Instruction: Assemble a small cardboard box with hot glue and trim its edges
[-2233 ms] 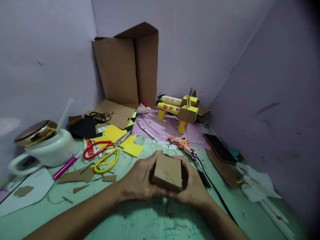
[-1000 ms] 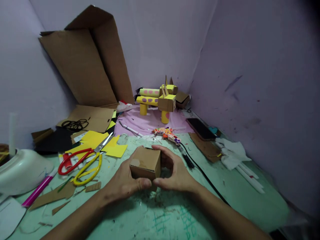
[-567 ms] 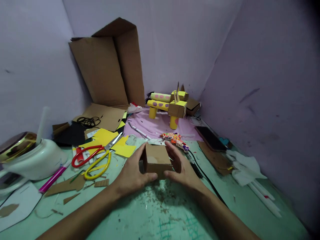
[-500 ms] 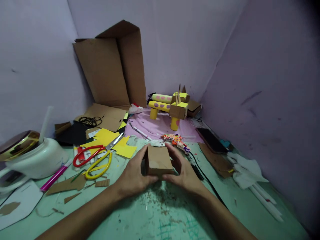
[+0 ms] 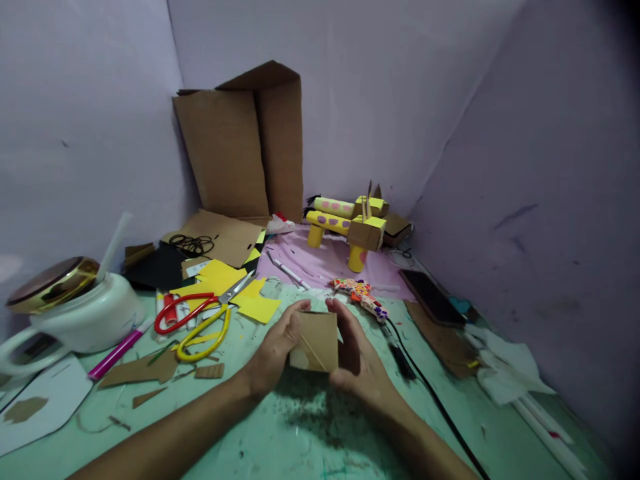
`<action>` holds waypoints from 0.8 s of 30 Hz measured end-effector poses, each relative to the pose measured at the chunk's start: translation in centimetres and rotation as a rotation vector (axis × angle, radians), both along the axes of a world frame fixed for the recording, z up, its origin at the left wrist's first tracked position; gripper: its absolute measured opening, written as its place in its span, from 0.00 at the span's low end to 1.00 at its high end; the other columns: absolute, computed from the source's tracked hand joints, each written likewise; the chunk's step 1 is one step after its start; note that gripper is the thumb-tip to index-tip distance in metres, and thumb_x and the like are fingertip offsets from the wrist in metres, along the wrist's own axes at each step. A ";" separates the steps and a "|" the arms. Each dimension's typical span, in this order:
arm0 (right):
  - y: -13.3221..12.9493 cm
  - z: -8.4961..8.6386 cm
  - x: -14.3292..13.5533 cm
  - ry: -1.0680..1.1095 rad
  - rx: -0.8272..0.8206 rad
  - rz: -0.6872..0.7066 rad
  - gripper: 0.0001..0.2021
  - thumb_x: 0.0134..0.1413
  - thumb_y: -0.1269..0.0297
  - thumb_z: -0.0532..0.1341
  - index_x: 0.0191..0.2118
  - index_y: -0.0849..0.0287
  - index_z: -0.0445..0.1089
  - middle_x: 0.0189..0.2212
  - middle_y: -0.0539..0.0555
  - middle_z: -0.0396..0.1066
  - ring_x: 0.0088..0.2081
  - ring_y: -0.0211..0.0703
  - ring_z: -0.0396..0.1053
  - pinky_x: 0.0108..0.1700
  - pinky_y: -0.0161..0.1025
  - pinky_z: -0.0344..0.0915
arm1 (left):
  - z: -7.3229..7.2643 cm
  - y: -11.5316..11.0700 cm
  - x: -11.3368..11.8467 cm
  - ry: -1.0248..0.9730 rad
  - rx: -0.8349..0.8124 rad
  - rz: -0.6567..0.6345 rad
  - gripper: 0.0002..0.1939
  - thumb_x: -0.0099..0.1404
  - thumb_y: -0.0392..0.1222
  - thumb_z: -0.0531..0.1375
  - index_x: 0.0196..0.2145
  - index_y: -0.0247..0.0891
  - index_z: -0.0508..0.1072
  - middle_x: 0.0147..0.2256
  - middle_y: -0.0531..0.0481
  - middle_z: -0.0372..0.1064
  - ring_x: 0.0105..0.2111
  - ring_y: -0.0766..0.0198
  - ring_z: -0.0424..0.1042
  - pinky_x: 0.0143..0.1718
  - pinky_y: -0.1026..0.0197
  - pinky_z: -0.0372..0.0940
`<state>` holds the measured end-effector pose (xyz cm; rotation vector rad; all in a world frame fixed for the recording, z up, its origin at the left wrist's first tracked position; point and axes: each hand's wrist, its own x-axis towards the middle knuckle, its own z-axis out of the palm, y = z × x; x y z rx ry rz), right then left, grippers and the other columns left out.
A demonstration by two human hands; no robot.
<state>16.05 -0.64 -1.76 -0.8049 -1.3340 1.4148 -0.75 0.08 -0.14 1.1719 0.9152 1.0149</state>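
A small brown cardboard box [image 5: 315, 341] is held above the green tabletop, one flat face toward me with a slanting line across it. My left hand [image 5: 273, 350] grips its left side, thumb on the face and fingers behind. On the right edge, my right hand [image 5: 363, 357] curls round the box, thumb at the lower corner and fingertips at the upper one; a gap shows beside its palm. Just beyond the hands lies a glue gun [image 5: 361, 297] with a colourful patterned covering and a black cord. Scissors [image 5: 220, 313] with red and yellow handles lie open to the left.
Two yellow spotted cardboard animals [image 5: 345, 223] stand on a pink cloth [image 5: 290, 250] at the back. Left are yellow paper [image 5: 260, 309], a purple marker [image 5: 116, 355] and a white teapot-like pot [image 5: 95, 320]. A phone [image 5: 433, 298] and white paper rolls [image 5: 545, 417] lie right. A large carton [image 5: 225, 153] leans behind.
The small box has been turned, so a different face with a slanting line now points at me. My right hand's hold has loosened a little. The view has shifted slightly.
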 end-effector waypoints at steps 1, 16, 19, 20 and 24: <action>0.0 -0.1 -0.1 -0.012 -0.029 -0.050 0.53 0.32 0.38 0.71 0.64 0.51 0.50 0.70 0.62 0.41 0.67 0.63 0.48 0.63 0.56 0.54 | 0.0 -0.3 0.0 0.072 0.048 -0.001 0.37 0.65 0.67 0.49 0.60 0.36 0.58 0.57 0.37 0.63 0.54 0.45 0.66 0.56 0.46 0.60; -0.8 0.5 -0.9 -0.233 -0.030 -0.160 0.31 0.43 0.40 0.67 0.48 0.52 0.59 0.58 0.61 0.57 0.50 0.55 0.68 0.51 0.50 0.66 | -0.2 -1.1 0.4 0.352 0.267 0.009 0.24 0.70 0.62 0.43 0.51 0.42 0.60 0.51 0.43 0.64 0.49 0.50 0.67 0.53 0.47 0.61; -0.7 0.9 -0.8 -0.221 -0.021 -0.205 0.25 0.44 0.46 0.69 0.44 0.51 0.64 0.65 0.59 0.48 0.60 0.60 0.59 0.57 0.52 0.61 | 0.4 -0.7 0.3 0.356 0.252 -0.006 0.19 0.71 0.57 0.44 0.48 0.43 0.63 0.49 0.46 0.65 0.48 0.52 0.68 0.50 0.51 0.62; -0.7 1.0 -0.8 -0.207 -0.013 -0.206 0.22 0.45 0.48 0.68 0.44 0.51 0.65 0.66 0.57 0.47 0.62 0.60 0.56 0.58 0.52 0.59 | 0.5 -0.6 0.2 0.369 0.280 0.014 0.17 0.72 0.56 0.45 0.47 0.43 0.63 0.50 0.46 0.64 0.50 0.52 0.66 0.52 0.51 0.62; -0.7 1.0 -0.5 -0.217 0.039 -0.244 0.16 0.48 0.52 0.67 0.42 0.51 0.69 0.65 0.57 0.50 0.67 0.57 0.48 0.63 0.55 0.50 | 0.6 -0.5 0.3 0.447 0.420 0.087 0.15 0.72 0.51 0.45 0.48 0.43 0.65 0.58 0.45 0.58 0.61 0.52 0.54 0.62 0.50 0.50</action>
